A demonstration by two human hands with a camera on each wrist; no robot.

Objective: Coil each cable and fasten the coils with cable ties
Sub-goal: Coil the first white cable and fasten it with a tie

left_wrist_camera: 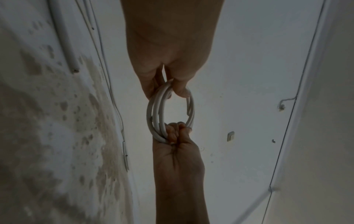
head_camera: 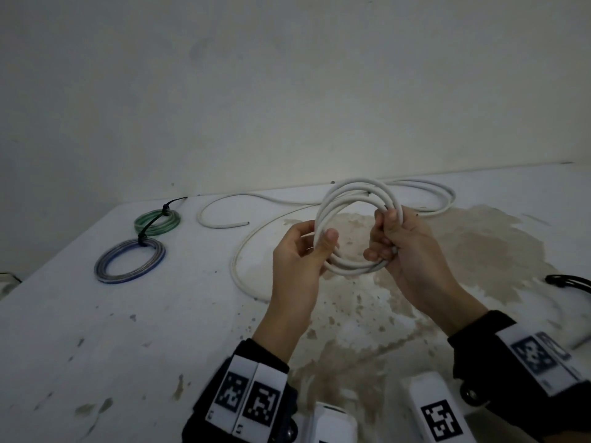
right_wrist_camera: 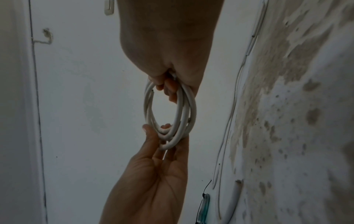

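Both hands hold a white cable coil [head_camera: 348,199] above the table. My left hand [head_camera: 307,247] pinches the coil's left side between thumb and fingers. My right hand [head_camera: 387,238] grips the right side in a closed fist. In the left wrist view the white coil [left_wrist_camera: 153,115] hangs between my left hand [left_wrist_camera: 168,89] above and my right hand [left_wrist_camera: 176,134] below. The right wrist view shows the coil [right_wrist_camera: 182,113] in my right hand [right_wrist_camera: 170,84], with my left hand [right_wrist_camera: 159,136] under it. The rest of the white cable [head_camera: 243,247] trails loose on the table.
A green coil [head_camera: 156,220] and a blue coil [head_camera: 129,260], each with a black tie, lie at the table's left. Another loose white cable [head_camera: 220,223] lies behind. Black cable ties [head_camera: 569,282] sit at the right edge. The white table [head_camera: 96,330] is stained brown.
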